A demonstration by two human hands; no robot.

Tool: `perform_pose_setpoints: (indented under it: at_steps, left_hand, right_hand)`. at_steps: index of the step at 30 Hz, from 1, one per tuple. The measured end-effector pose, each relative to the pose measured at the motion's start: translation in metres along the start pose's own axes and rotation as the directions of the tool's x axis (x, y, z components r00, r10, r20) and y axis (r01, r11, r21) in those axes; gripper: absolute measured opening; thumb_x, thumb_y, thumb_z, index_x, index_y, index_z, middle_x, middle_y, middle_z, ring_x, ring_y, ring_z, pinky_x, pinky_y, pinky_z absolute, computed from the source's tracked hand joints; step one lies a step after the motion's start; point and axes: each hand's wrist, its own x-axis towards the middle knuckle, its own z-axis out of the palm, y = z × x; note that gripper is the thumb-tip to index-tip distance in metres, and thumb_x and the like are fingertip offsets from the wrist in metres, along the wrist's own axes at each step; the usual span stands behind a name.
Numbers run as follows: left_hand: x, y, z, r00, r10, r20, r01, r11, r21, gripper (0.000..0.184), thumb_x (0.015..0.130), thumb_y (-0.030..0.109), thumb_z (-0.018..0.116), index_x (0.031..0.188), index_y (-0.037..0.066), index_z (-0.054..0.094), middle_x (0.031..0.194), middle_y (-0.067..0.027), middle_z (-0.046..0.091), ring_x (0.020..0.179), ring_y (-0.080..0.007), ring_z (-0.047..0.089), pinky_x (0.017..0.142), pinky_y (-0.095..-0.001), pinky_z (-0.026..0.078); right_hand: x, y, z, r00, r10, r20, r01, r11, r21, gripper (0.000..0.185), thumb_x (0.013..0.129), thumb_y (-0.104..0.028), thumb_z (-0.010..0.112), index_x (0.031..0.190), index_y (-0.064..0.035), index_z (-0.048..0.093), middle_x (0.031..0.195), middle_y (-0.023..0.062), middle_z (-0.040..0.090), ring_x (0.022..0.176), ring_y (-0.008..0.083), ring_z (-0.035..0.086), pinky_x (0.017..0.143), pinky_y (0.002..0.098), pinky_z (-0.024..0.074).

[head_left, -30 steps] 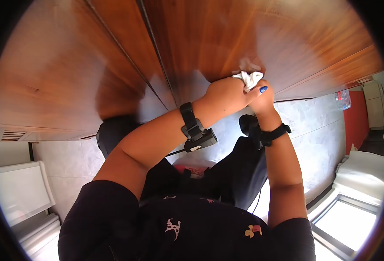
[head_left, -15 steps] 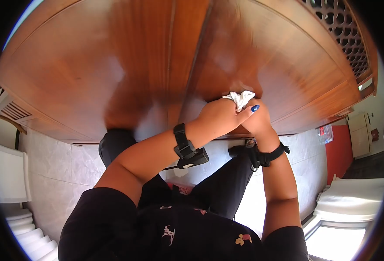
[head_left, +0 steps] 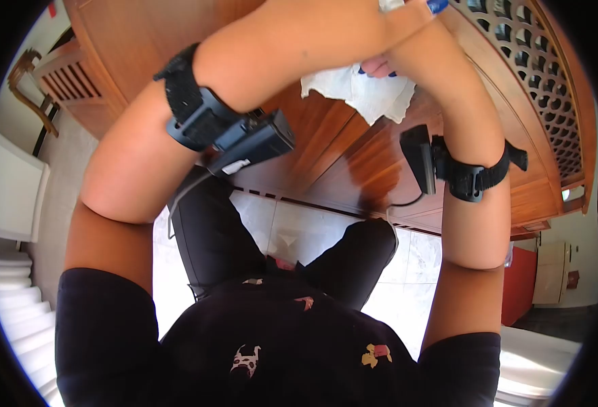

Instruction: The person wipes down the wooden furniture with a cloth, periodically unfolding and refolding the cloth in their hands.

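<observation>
My left hand [head_left: 387,24] is at the top of the view, its blue-nailed thumb lying across my right hand [head_left: 424,47]. The two hands touch, and white cloth is gathered between them. The crumpled white cloth [head_left: 370,95] hangs below the hands with ragged edges, and a small piece of it shows above them. Curled fingertips with dark blue nails press on the cloth. Most fingers of both hands are hidden. Behind them is a glossy brown wooden surface [head_left: 333,142].
A lattice panel [head_left: 550,88] runs down the right side. At the far left are a wooden chair [head_left: 31,88] and white curtain folds [head_left: 14,292]. Black bands with small devices [head_left: 262,142] sit on both wrists. My black-trousered legs [head_left: 211,230] are below the wooden surface.
Both hands have moved up towards the top of the view, away from my body. More of the cloth now hangs out below them. The view has also shifted, showing more of the chair.
</observation>
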Motion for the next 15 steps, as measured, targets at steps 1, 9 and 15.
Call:
perform_pose_setpoints:
  at_steps: [1,9,15]
  left_hand:
    - [-0.008,-0.002,-0.011,0.996,-0.051,0.079,0.054,0.997,-0.048,0.050,0.087,0.045,0.050,0.102,-0.002,0.058,0.097,-0.0139,0.065,0.085,-0.0256,0.062,0.072,-0.0317,0.046]
    - [-0.041,-0.098,0.113,0.979,-0.147,-0.141,0.074,0.903,-0.423,0.045,0.093,0.041,0.041,0.096,-0.001,0.058,0.074,-0.0105,0.061,0.069,-0.0177,0.057,0.066,-0.0295,0.046]
    - [-0.071,-0.166,0.206,0.939,-0.166,-0.301,-0.051,0.800,-0.598,0.046,0.092,0.044,0.038,0.094,0.003,0.057,0.079,-0.0146,0.061,0.072,-0.0258,0.057,0.068,-0.0345,0.044]
  right_hand:
    - [0.002,-0.010,0.003,0.999,-0.016,0.039,0.015,1.000,0.018,0.028,0.079,-0.031,0.047,0.085,-0.0097,0.064,0.077,0.0156,0.063,0.076,0.0331,0.060,0.066,0.0377,0.0471]
    - [-0.028,-0.002,0.121,0.976,0.016,0.216,-0.073,0.964,0.257,0.027,0.078,-0.028,0.046,0.085,-0.0088,0.065,0.083,0.0167,0.063,0.083,0.0351,0.059,0.071,0.0409,0.0471]
    - [-0.057,-0.005,0.184,0.931,0.107,0.350,-0.153,0.982,0.107,0.026,0.077,-0.023,0.046,0.081,-0.0053,0.065,0.082,0.0176,0.063,0.077,0.0376,0.060,0.067,0.0441,0.0478]
